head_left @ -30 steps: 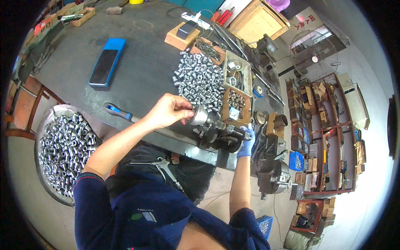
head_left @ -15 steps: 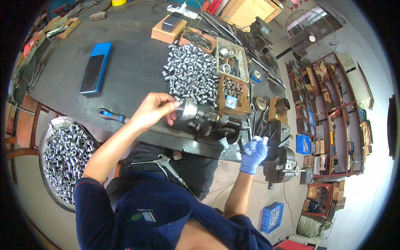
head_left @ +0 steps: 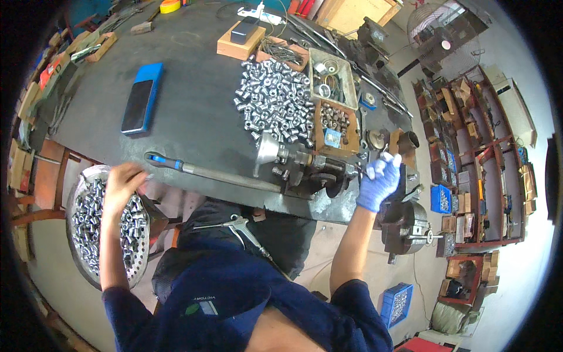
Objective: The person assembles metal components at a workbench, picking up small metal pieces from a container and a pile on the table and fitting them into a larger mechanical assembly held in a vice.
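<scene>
My left hand [head_left: 122, 186], bare and smeared by motion, is over the near rim of the bench at the left, above a round perforated tray [head_left: 138, 267] heaped with small metal fittings [head_left: 88, 226]. Whether its fingers hold a piece cannot be made out. At the right, my right hand [head_left: 378, 183] wears a pale blue glove; its fingers are curled beside the end of a bench-mounted spindle fixture [head_left: 319, 170], and what they grip is hidden. The fixture's flared metal cone [head_left: 268, 150] faces left. Beyond it lies a large pile of shiny fittings [head_left: 275, 97].
A long file-like tool [head_left: 229, 177] with a blue-black handle lies along the front edge. A blue-edged box [head_left: 141, 100] is farther left. A wooden box of small parts [head_left: 319, 146] and a vise [head_left: 404, 226] are to the right. An air blow gun [head_left: 246, 232] rests on my lap.
My left hand has left the cone and swung left and down to the tray of fittings. My gloved right hand has moved slightly up and right. The view has shifted a little.
</scene>
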A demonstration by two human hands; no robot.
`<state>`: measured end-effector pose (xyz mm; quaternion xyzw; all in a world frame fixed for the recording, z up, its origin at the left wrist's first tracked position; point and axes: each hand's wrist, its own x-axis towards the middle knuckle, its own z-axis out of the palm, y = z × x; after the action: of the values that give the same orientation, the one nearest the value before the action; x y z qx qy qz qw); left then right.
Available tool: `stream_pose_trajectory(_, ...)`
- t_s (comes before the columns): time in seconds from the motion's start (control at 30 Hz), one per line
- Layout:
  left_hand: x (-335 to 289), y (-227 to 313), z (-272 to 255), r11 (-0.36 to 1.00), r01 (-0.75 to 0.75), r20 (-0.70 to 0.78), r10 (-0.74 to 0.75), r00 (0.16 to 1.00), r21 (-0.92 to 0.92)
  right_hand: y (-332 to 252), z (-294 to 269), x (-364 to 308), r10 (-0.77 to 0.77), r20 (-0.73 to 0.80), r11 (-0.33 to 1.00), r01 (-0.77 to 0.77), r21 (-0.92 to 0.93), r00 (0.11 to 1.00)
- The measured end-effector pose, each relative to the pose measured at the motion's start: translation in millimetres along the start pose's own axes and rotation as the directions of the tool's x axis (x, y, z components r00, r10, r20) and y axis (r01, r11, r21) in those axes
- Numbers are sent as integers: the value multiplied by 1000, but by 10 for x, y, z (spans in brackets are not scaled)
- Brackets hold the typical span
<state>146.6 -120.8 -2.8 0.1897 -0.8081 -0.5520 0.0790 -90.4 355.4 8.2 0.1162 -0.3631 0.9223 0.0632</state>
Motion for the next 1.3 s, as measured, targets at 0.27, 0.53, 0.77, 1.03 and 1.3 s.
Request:
stream_pose_trajectory(0.27, -262, -35, -60, 862, 4, -123, 67, 990, 506, 67, -594, -845, 173, -110, 984, -175, -13, 979)
stream_pose_trajectory(0.53, 925, 148, 2092, 733, -656, 499, 507, 703, 180, 496, -518, -447, 251, -328, 960, -278, -38, 911)
stream_pose_trajectory(0.77, 963, 53, 2536, 545, -787, 561, 570, 601, 290, 479, -680, -562, 220, -378, 968, -249, -29, 899)
stream_pose_trajectory(1.03, 773, 493, 1560, 819, -39, 379, 306, 873, -573, 437, -674, -590, 264, -296, 963, -269, 26, 918)
stream_pose_trajectory(1.3, 794, 794, 1542, 748, -71, 380, 414, 827, -660, 566, -403, -486, 200, -505, 973, -232, 1, 840)
